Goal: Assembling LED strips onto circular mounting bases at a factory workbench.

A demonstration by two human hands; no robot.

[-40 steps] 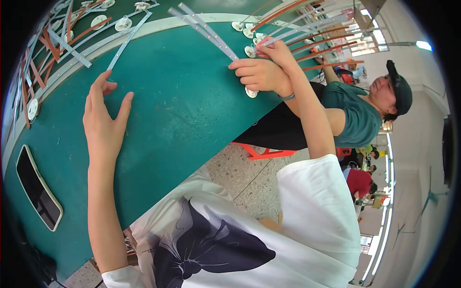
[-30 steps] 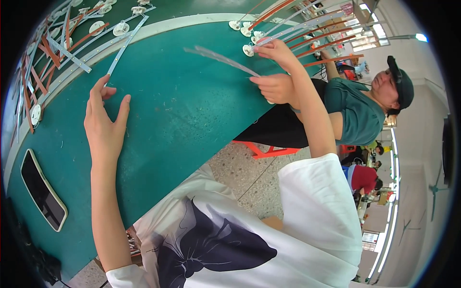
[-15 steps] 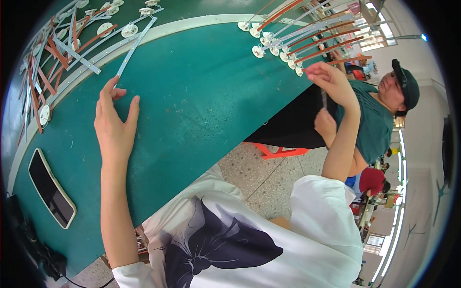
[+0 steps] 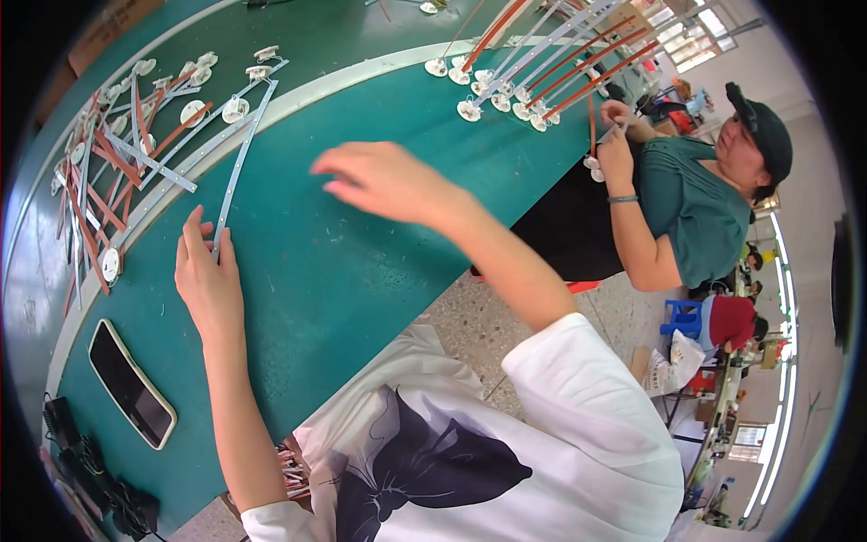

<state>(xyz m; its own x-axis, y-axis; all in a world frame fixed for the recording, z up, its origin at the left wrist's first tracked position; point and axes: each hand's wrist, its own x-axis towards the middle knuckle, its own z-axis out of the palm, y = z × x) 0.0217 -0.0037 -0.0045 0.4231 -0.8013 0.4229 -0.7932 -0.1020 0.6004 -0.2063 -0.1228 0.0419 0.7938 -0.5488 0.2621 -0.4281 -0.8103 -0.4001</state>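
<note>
My left hand [image 4: 209, 275] is over the left part of the green tabletop. Its thumb and fingers close on the near end of a pale light strip [image 4: 238, 167] dotted with small LEDs. The strip's far end lies by a round white fitting [image 4: 236, 110], at the edge of the tangled pile. My right hand [image 4: 384, 181] hovers over the middle of the table, palm down. Its fingers are stretched out and somewhat smeared by motion, with nothing visible in them.
Tangled brown and white strips with round fittings [image 4: 111, 265] lie at far left. A phone [image 4: 133, 384] and black cables [image 4: 104, 483] are at near left. More strips with white bases [image 4: 469, 110] line the far right. A co-worker [image 4: 691, 203] sits there, holding a strip.
My right hand has swung left from beside the co-worker to the table's middle. My left hand has drawn the light strip's end nearer. The co-worker's hands have come up together.
</note>
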